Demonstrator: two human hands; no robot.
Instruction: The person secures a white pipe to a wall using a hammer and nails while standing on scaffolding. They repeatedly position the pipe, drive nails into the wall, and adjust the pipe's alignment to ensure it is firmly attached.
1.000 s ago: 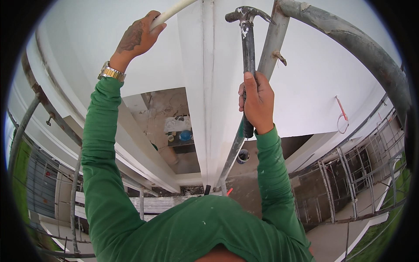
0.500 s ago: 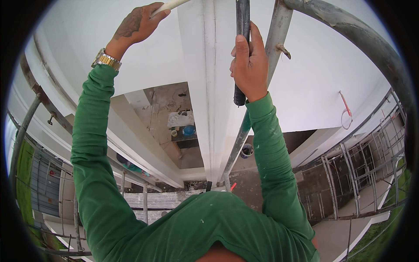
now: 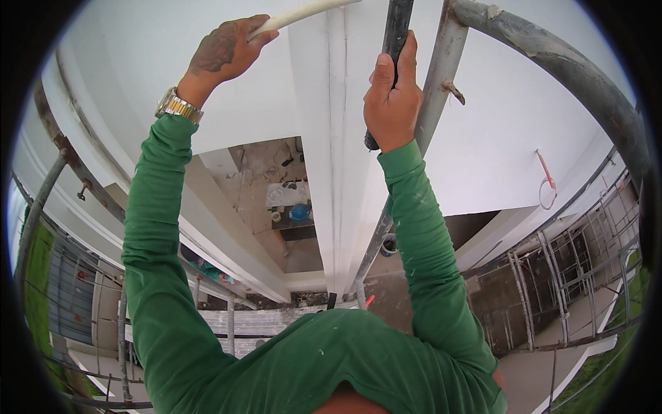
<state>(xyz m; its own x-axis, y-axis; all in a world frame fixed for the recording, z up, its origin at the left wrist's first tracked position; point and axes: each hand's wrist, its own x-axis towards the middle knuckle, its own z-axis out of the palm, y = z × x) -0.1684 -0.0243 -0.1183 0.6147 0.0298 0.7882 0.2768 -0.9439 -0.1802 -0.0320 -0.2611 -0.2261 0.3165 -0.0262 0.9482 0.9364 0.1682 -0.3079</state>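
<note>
Head view: left hand (image 3: 231, 52) up top, thumb and fingers clamped on the end of a cream rod (image 3: 303, 15). Rod runs from those fingers up and right, out past the top edge. Watch (image 3: 178, 107) sits below the fingers, on the wrist.

Right hand (image 3: 393, 107): wrapped on a black handle (image 3: 398, 27), thumb one side, index finger the other, remaining fingers mostly hidden. Handle runs up from the fingers and off frame; butt pokes out below-left of them. Far end out of view, can't tell.

Grey pole (image 3: 441, 76) just right of the right fingers; contact unclear. White beam (image 3: 338, 103) between both hands' fingers. Bucket (image 3: 389, 245) well below the right fingers, blue round object (image 3: 298, 212) well below and right of the left ones.
</note>
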